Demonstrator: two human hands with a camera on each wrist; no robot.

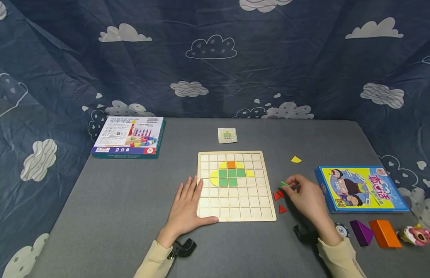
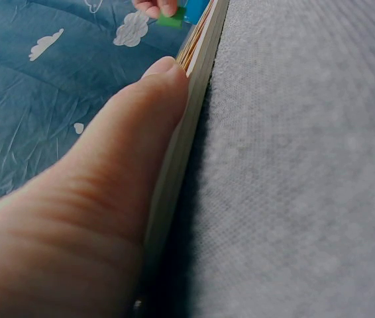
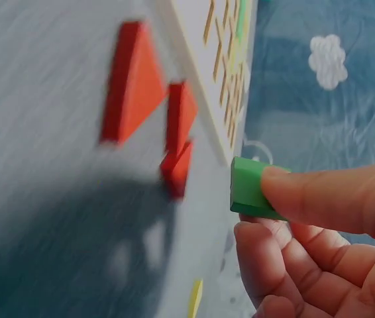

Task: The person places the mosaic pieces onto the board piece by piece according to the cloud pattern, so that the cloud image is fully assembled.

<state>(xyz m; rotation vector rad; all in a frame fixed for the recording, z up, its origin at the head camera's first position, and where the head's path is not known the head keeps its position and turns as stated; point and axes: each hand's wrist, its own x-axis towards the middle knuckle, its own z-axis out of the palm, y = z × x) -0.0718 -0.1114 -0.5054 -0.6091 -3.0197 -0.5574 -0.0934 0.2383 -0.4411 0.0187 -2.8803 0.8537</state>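
Right grip (image 1: pixel 306 197) pinching now, thumb against fingers, and there's the green tile (image 3: pixel 248 184): small, flat, glossy, straight-edged, raised just off the right side of the wooden board (image 1: pixel 235 202)! Left grip (image 1: pixel 185 210) relaxed, fingers straight, resting along the board's left edge, thumb at its near corner.

On the pale grid: five green squares, an orange one above, rounded yellow pieces around them. Three red triangles (image 1: pixel 282 209) lie between right grip and board, two of them bunched together. A yellow piece (image 1: pixel 296 159) sits farther out on the worktop (image 1: pixel 131 204); a pattern card (image 1: pixel 227 135) lies beyond the board. Down the right: purple block (image 1: pixel 361 233), orange block (image 1: pixel 385 234), pink toy (image 1: pixel 418 235).

Lettering! The left box (image 1: pixel 129 137) reads "FIVE SETS OF COLUMN", finer print too small; the blue-and-yellow box (image 1: pixel 362 189) carries big pink characters; the round chip (image 1: pixel 341 230) shows "50".
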